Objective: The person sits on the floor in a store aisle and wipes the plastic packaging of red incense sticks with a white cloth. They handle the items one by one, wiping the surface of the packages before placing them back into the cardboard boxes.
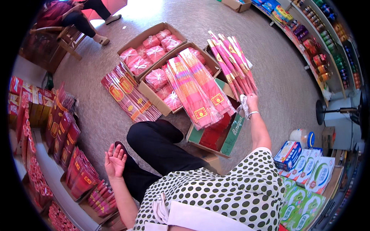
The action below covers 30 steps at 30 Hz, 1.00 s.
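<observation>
My left hand (pixel 115 160) is held palm up with its fingers apart, above the floor near my dark-trousered leg, and holds nothing. Out to the right, my right hand (pixel 252 102) closes around a crumpled white cloth (pixel 243 106). It is at the near ends of several long pink-and-gold incense packs (pixel 233 61); whether the fingers also grip them I cannot tell. To their left, wide pink incense packs (pixel 194 86) lie across an open carton (pixel 167 111) of round pink-wrapped bundles (pixel 157 78). Partly under them stands a green-and-red box (pixel 229 140).
Another carton (pixel 125 46) of pink bundles stands behind, with flat red packs (pixel 129 94) on the floor beside it. Shelves (pixel 58 181) of red packs flank my left. Tissue packs (pixel 304 204) are at right, below stocked shelves (pixel 322 42). A person (pixel 73 17) sits far left.
</observation>
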### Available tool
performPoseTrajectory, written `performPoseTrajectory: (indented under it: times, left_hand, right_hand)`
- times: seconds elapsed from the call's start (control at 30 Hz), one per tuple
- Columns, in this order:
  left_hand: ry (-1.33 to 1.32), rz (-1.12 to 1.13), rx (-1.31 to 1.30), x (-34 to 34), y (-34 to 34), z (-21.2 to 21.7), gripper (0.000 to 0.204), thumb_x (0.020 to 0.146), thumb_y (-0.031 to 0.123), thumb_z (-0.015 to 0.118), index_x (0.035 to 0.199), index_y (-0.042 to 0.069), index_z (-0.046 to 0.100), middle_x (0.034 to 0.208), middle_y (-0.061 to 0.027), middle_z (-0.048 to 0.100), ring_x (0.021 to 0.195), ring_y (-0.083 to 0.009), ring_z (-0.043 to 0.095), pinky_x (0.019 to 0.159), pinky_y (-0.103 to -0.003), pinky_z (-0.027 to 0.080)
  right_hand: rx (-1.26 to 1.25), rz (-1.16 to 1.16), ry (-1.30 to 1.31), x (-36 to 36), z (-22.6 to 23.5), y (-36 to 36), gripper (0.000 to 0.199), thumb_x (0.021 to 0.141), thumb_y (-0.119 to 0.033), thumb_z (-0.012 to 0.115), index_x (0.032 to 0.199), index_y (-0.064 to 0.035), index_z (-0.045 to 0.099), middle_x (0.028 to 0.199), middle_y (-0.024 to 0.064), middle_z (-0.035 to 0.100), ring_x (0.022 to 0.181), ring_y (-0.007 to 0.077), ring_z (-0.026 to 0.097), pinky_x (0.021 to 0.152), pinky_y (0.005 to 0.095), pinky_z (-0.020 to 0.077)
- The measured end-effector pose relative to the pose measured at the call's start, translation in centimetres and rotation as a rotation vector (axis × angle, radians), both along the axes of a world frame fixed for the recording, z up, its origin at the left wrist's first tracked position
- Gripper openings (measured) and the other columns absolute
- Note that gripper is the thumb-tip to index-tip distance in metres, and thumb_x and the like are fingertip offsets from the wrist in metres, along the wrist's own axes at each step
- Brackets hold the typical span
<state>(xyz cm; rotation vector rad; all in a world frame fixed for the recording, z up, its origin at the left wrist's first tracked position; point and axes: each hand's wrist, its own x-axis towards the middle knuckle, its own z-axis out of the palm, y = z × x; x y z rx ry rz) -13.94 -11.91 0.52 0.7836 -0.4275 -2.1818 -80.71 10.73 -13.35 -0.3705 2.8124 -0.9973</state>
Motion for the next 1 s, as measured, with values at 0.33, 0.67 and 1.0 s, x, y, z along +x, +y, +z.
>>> performPoseTrajectory:
  times: [0.33,0.67,1.0]
  left_hand:
    - [-0.201,0.069,0.117,-0.2,0.1,1.6,0.041,0.093,0.036,0.039,0.124,0.008,0.041,0.117,-0.0187,0.054,0.099,-0.0282,0.057,0.082,-0.046,0.048]
    - [-0.255,0.134,0.132,-0.5,0.7,2.1,0.039,0.093,0.035,0.039,0.122,0.008,0.043,0.114,-0.0193,0.055,0.099,-0.0302,0.058,0.082,-0.047,0.047]
    - [-0.248,0.098,0.121,-1.2,0.4,2.3,0.038,0.093,0.033,0.04,0.122,0.008,0.043,0.112,-0.0194,0.056,0.095,-0.0305,0.059,0.079,-0.045,0.049]
  right_hand:
    - [0.056,0.116,0.191,-8.1,-0.2,-9.1,0.034,0.072,-0.008,0.05,0.103,0.0012,0.059,0.093,0.023,0.063,0.091,0.0333,0.061,0.08,0.0377,0.0457]
    - [0.473,0.151,0.125,-7.1,1.4,-13.0,0.03,0.076,-0.017,0.049,0.096,0.0025,0.06,0.098,0.025,0.06,0.093,0.0386,0.058,0.081,0.045,0.0453]
    - [-0.127,0.373,-0.582,-7.8,2.7,-13.5,0.014,0.075,-0.014,0.06,0.069,-0.002,0.063,0.063,0.0072,0.061,0.05,0.0151,0.056,0.045,0.0295,0.0426]
